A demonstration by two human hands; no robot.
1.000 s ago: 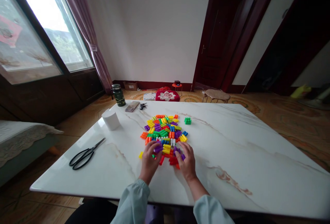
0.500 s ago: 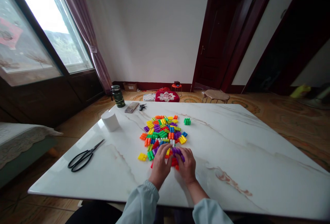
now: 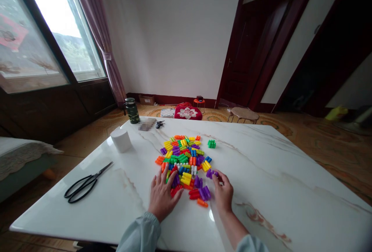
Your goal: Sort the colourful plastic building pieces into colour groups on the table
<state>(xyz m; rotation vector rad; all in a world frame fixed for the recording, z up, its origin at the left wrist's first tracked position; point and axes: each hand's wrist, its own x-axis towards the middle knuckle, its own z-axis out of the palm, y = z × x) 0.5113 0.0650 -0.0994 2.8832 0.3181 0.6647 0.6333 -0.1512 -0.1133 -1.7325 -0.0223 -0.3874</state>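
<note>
Many small plastic blocks in yellow, green, orange, red, blue, white and purple lie in a loose pile [image 3: 185, 158] on the marble-patterned table. My left hand [image 3: 163, 196] rests with spread fingers over the pile's near left edge, its fingertips touching blocks. At the pile's right side, my right hand [image 3: 223, 192] pinches a purple block [image 3: 211, 174] between thumb and fingers. Below it lies a purple block group [image 3: 204, 193], with an orange block [image 3: 202, 203] nearer me. A joined green block group [image 3: 211, 143] stands apart at the back right.
Black-handled scissors [image 3: 84, 186] lie on the left of the table [image 3: 279, 174]. A white roll [image 3: 121, 140], a dark green camouflage bottle [image 3: 132, 110], a blurred flat item [image 3: 147, 124] and keys [image 3: 159, 124] are at the back left. A stool [image 3: 244, 114] stands beyond.
My hands have moved apart, the left to the left with fingers spread, the right to the right with a purple block. Purple and red blocks between them are now uncovered.
</note>
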